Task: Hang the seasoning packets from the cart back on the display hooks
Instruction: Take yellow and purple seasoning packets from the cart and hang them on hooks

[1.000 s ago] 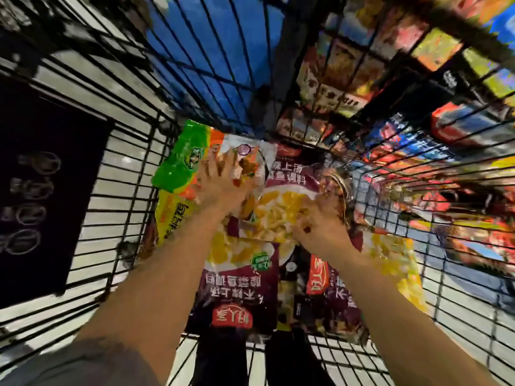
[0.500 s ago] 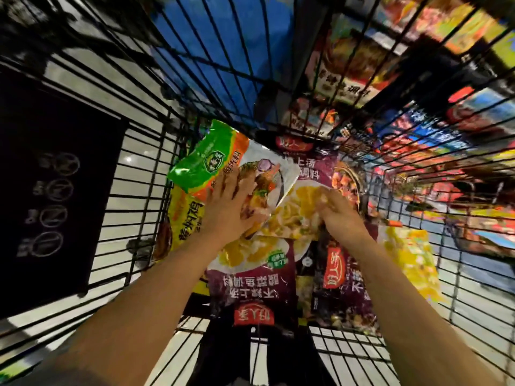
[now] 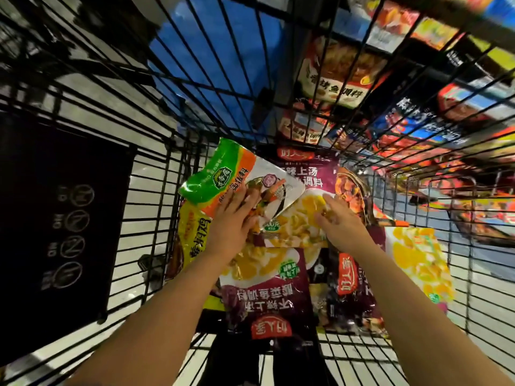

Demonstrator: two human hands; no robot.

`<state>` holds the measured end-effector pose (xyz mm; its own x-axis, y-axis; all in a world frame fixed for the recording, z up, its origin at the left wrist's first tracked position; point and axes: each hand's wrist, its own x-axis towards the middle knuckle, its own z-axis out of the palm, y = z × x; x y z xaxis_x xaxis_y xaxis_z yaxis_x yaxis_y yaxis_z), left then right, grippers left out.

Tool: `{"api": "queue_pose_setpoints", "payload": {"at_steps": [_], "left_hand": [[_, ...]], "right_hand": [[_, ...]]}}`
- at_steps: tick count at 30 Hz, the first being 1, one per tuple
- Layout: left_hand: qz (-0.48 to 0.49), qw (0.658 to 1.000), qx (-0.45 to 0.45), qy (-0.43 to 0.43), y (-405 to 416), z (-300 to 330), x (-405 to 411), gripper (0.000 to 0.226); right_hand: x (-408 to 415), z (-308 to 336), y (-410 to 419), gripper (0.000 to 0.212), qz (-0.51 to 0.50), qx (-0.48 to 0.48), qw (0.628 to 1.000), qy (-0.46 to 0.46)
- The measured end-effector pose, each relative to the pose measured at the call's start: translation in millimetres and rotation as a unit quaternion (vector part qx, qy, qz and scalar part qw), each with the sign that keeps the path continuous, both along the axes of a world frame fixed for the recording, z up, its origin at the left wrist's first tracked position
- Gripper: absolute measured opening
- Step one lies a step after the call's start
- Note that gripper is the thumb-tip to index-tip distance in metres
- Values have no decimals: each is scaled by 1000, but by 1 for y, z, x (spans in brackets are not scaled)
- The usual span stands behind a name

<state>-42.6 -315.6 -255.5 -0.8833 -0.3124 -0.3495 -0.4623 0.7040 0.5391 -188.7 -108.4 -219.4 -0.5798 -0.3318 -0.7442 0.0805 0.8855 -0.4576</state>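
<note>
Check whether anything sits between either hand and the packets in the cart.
Nothing visible does. The left hand already rests on the green-and-orange packet, and the right hand touches the purple packet beside it. Both lie on top of the pile; the cart's wire walls stand off to the sides.

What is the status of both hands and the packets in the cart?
Left hand flat on the green packet. Right hand on the purple packet, grip unclear. Packets not yet out of the cart. Nothing in the way.
</note>
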Motion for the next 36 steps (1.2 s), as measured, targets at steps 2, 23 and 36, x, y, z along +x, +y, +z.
{"api": "queue_pose_setpoints", "payload": {"at_steps": [2, 23, 36], "left_hand": [[15, 1000, 24, -12, -2, 4, -3, 55], [89, 986, 122, -74, 39, 56, 0, 53], [378, 832, 404, -31, 81, 64, 6, 70]], "right_hand": [[-1, -1, 1, 63, 4, 2, 1000, 1], [44, 19, 19, 80, 29, -49, 993, 104], [58, 23, 16, 78, 54, 36, 989, 131]]}}
